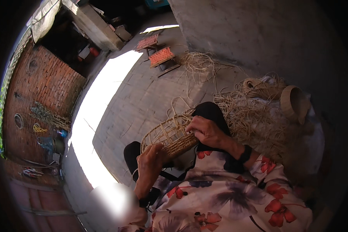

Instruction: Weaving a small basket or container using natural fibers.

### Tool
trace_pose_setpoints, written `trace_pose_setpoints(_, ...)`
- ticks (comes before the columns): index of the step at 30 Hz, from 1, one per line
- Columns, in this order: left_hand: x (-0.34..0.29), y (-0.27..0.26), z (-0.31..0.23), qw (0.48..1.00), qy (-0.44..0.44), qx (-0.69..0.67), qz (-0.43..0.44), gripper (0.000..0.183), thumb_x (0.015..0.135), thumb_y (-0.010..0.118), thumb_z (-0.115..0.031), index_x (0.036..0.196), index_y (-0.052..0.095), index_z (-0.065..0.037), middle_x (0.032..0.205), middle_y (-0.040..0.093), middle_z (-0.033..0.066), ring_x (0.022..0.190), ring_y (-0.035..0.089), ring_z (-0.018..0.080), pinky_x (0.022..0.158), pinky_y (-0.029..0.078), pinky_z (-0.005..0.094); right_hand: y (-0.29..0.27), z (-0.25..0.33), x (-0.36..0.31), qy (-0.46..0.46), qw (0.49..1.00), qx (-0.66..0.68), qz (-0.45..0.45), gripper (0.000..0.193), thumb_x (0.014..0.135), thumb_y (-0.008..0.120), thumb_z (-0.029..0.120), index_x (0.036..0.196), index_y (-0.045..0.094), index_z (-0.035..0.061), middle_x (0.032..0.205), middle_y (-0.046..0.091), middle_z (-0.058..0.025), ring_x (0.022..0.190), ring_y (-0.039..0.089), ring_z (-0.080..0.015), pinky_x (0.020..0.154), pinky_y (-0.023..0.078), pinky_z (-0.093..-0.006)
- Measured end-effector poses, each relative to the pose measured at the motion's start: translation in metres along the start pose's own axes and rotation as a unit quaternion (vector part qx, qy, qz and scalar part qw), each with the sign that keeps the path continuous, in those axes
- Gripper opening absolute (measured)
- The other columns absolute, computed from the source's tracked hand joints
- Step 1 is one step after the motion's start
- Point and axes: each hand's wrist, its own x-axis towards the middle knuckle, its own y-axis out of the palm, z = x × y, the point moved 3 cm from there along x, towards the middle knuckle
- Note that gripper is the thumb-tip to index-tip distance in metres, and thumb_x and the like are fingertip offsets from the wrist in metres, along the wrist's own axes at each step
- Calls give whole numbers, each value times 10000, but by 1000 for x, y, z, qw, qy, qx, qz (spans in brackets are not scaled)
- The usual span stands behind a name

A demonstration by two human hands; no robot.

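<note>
A partly woven basket of tan straw cord rests on my lap between my knees, tilted. Its near side is a dense band of twisted cord, and its far side is an open lattice with loose strands sticking up beyond it. My left hand is closed on the basket's near left end. At its right end, my right hand has bent fingers pressed together on the rim. Whether a single strand lies between those fingertips is too small to tell.
To my right lies a big heap of loose straw cord, with a round woven basket beside it. More cord is scattered ahead near the wall. Two low stools with red woven seats stand farther off. A brick wall rises at left.
</note>
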Motion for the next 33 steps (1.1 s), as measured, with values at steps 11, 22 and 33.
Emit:
trace_pose_setpoints(11, 1, -6, 3, 994, 61, 93, 20, 88, 859, 666, -64, 915, 602, -40, 792, 613, 152, 714, 651, 376, 666, 518, 442, 12, 12, 14, -10, 999, 51, -3, 218, 727, 575, -47, 908, 640, 58, 905, 572, -113, 904, 603, -327, 815, 491, -403)
trace_pose_setpoints(22, -47, -34, 80, 960, -157, -230, 14, 195, 927, 613, -143, 1014, 688, 15, 789, 689, 128, 764, 662, 211, 724, 497, 320, 20, 11, 24, 26, 989, 95, 106, 251, 803, 629, 8, 1051, 669, 21, 953, 614, -89, 911, 622, -226, 827, 487, -331)
trace_pose_setpoints(33, -55, -108, 4, 917, -158, -363, 53, 114, 884, 669, -15, 987, 692, 28, 872, 684, 75, 744, 625, 103, 630, 495, 247, 66, 132, 79, -88, 934, 190, 290, 871, 739, 859, 222, 1466, 404, 70, 1232, 581, -121, 1156, 585, -243, 992, 477, -393)
